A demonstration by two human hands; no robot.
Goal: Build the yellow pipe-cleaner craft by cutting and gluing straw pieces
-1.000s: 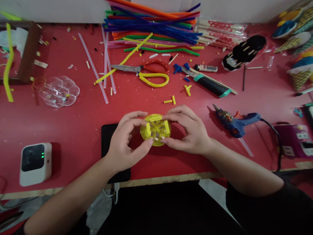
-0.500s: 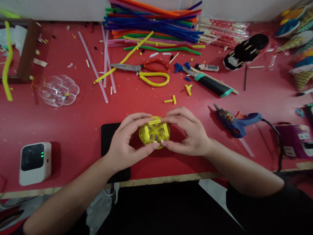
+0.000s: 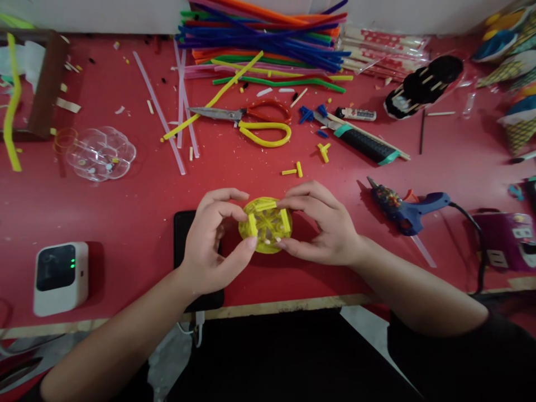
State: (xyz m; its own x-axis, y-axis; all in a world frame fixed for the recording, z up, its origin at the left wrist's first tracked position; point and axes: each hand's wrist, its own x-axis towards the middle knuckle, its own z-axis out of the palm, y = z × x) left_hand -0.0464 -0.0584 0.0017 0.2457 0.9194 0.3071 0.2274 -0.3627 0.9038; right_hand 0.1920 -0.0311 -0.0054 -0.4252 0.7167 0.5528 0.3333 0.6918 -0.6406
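Note:
A round, openwork yellow piece [image 3: 268, 246] rests on or just above the red table, between my hands. Short yellow strips stand along its left, far and right sides, and two small pale tips show near its front. The thumb and fingers of my left hand [image 3: 215, 234] pinch its left side by the strip there. On the right, my right hand [image 3: 320, 223] grips the rim, fingers at the back and thumb at the front. Beyond the piece lie small yellow cut bits [image 3: 298, 169]. A black phone-like slab [image 3: 184, 223] is partly hidden under my left hand.
Scissors [image 3: 268, 134], a cutter knife [image 3: 368, 146] and a pile of coloured pipe cleaners [image 3: 268, 42] lie farther back. A glue gun [image 3: 402, 212] with its cord is at right. A clear flower-shaped dish [image 3: 100, 153] and a white device [image 3: 61, 279] are at left.
My left fingers have slid from the far and front edges of the yellow piece to its left side, uncovering its front. My right hand has barely moved.

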